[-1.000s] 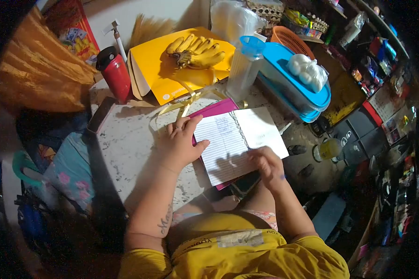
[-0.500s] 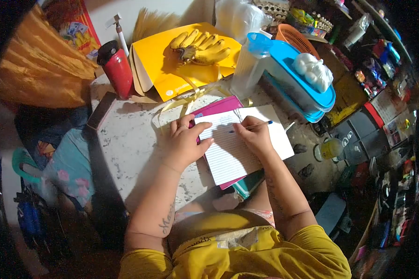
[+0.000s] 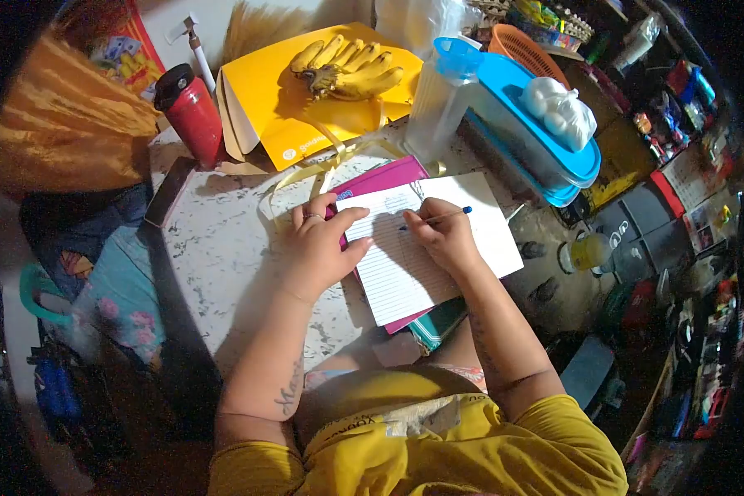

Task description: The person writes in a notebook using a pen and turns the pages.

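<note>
A lined notebook [image 3: 393,289] lies open on the table, with handwriting near the top of its left page. Its magenta cover [image 3: 380,178] sticks out along the upper left. My right hand [image 3: 448,241] pinches a blue-capped pen [image 3: 448,216], its tip at the page just below the written lines. Fingers spread, my left hand [image 3: 326,248] rests on the notebook's left edge, thumb and forefinger on the paper. Beyond the notebook, a pale yellow ribbon [image 3: 332,165] trails over the table.
Bananas [image 3: 347,70] lie on a yellow envelope [image 3: 264,107] at the back. A red tumbler [image 3: 194,120] and a phone [image 3: 170,192] are at left. A plastic pitcher [image 3: 438,103] and a blue-lidded container [image 3: 512,91] with a bag of garlic [image 3: 560,114] stand at right.
The whole view has shifted slightly, so things appear a little further left and up. The pen's angle has changed slightly in my right hand; my left hand stays on the notebook.
</note>
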The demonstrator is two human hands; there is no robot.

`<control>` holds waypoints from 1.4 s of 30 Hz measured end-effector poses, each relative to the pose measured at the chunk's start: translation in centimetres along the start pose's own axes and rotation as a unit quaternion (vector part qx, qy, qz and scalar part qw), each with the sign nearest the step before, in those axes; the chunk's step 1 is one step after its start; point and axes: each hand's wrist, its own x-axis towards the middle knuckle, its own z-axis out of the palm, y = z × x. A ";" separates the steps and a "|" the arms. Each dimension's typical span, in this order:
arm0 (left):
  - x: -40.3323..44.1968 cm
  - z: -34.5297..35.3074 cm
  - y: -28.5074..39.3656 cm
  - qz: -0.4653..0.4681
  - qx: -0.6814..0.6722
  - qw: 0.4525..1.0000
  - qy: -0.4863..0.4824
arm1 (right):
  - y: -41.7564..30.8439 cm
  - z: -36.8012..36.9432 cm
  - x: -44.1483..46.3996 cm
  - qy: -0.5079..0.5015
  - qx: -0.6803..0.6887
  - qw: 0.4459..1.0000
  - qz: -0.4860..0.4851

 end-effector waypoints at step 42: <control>0.0 -0.1 0.3 -0.019 0.010 1.000 -0.021 | -0.7 -0.6 -0.2 -0.020 -0.012 0.999 0.024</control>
